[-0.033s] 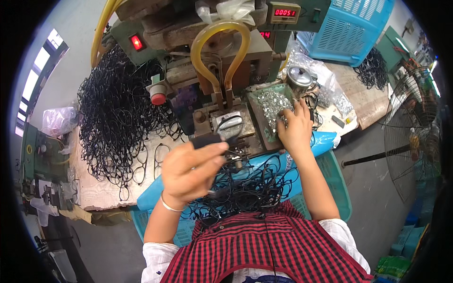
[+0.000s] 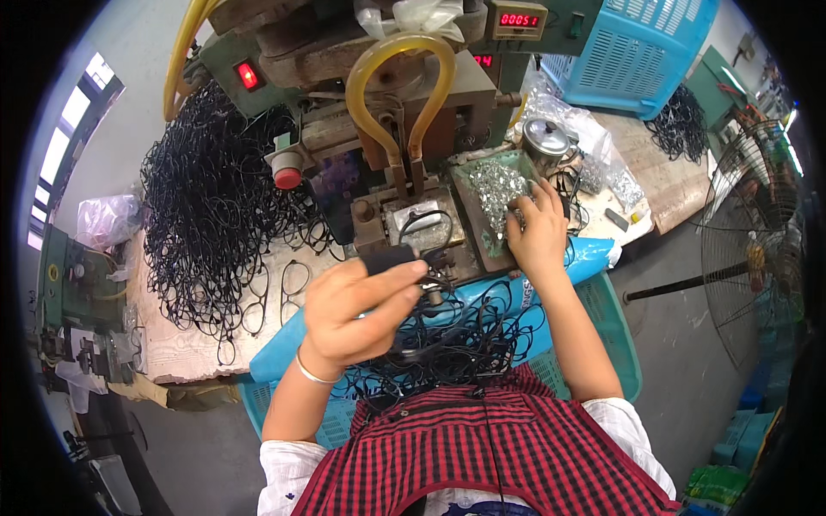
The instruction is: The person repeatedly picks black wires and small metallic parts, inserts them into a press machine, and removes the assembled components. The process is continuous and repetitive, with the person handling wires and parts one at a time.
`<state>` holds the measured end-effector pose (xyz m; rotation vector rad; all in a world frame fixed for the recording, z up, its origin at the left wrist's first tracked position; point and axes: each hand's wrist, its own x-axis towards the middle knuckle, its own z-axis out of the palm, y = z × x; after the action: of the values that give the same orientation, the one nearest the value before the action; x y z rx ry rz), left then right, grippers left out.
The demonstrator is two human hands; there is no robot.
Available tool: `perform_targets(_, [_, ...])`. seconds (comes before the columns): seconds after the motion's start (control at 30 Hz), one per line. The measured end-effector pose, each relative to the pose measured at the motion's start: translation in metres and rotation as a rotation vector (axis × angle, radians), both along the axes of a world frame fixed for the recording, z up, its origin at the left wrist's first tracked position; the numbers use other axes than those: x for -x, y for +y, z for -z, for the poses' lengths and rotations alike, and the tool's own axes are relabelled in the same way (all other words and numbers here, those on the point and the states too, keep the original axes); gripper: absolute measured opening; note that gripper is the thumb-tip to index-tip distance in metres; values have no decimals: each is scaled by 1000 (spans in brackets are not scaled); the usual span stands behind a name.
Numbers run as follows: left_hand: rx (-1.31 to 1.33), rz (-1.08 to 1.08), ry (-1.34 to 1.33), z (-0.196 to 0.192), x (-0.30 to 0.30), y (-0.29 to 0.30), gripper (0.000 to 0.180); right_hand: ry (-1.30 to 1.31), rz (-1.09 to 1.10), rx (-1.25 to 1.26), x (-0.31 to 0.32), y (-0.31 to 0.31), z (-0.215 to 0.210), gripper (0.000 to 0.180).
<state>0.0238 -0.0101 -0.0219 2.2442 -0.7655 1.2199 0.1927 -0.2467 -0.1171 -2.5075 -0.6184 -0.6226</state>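
My left hand (image 2: pixel 357 310) is closed around a black eyeglass frame (image 2: pixel 441 225), whose rim reaches up over the metal plate of the press. A black pad (image 2: pixel 387 258) covers part of one left finger. At the right of the press, the fingertips of my right hand (image 2: pixel 542 236) are bent together among small shiny metal bits (image 2: pixel 497 191) in a green tray (image 2: pixel 492 251). Whatever lies between those fingertips is too small to make out. Below my hands, a heap of black eyeglass frames (image 2: pixel 456 344) rests on blue plastic sheeting (image 2: pixel 559 271) over my lap.
The press (image 2: pixel 379 73) stands straight ahead, with a yellow hose loop (image 2: pixel 357 82) and a red button (image 2: pixel 287 178). Many more black frames (image 2: pixel 198 189) are piled left. A lidded metal pot (image 2: pixel 548 138), a blue basket (image 2: pixel 632 52) and a fan (image 2: pixel 748 232) are right.
My left hand has shifted slightly right with the eyeglass frame, whose rim stands a little higher and farther right. My right hand stays at the tray, nearly unmoved.
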Motion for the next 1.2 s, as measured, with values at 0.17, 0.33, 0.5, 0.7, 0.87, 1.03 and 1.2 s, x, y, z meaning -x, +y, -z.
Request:
perform_targets(0.17, [-233,-11,-21,2,-10,-6,15,-26,-78,-168,-16,0,4,13])
perform_targets(0.33, [-234,-12,22,-1,-6,-4,12,-7,-96,-318,-16,0,12,9])
perform_targets(0.5, [-147,-119,65,11,9,-13,10,44,-103,-449,-9,8,5,11])
perform_targets(0.7, [380,-950,30,10,61,37,18,123,-109,-445,-11,8,3,14])
perform_targets(0.87, [-5,-1403,674,62,79,142,29,172,-122,-520,-7,24,-3,15])
perform_targets(1.03, [83,-1309,741,150,83,145,27,165,-43,-492,7,5,2,13])
perform_targets(1.2, [641,-1086,385,112,51,115,20,294,-230,-565,33,1,-38,12])
